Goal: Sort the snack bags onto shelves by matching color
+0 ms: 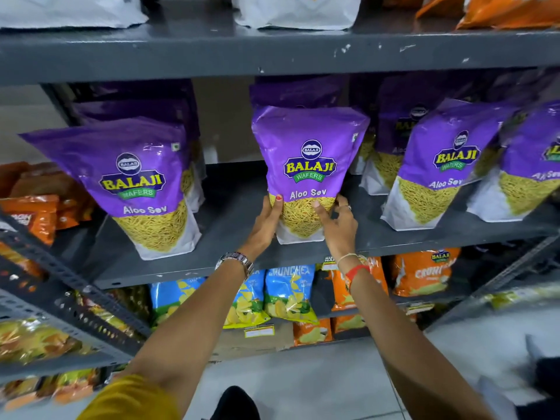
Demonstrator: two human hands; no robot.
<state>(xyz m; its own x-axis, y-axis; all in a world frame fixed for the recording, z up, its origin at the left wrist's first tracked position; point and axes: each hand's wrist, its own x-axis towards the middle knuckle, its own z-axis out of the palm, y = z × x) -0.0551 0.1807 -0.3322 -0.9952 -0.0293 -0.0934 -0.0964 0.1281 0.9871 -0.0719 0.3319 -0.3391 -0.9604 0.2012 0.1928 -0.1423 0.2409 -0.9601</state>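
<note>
A purple Aloo Sev bag [306, 165] stands upright on the grey middle shelf [230, 262]. My left hand [266, 222] grips its lower left side and my right hand [338, 224] grips its lower right side, thumbs on the front. Another purple bag [133, 180] stands to the left, and two more purple bags [439, 171] stand to the right, with further purple bags behind them in shadow. The held bag's base rests on the shelf, near its front edge.
White bags [297, 10] and orange bags [509, 10] lie on the top shelf. Blue bags [285, 292] and orange bags [421, 271] fill the shelf below. A side rack [60, 274] at left holds orange and yellow packs. Grey floor lies beneath.
</note>
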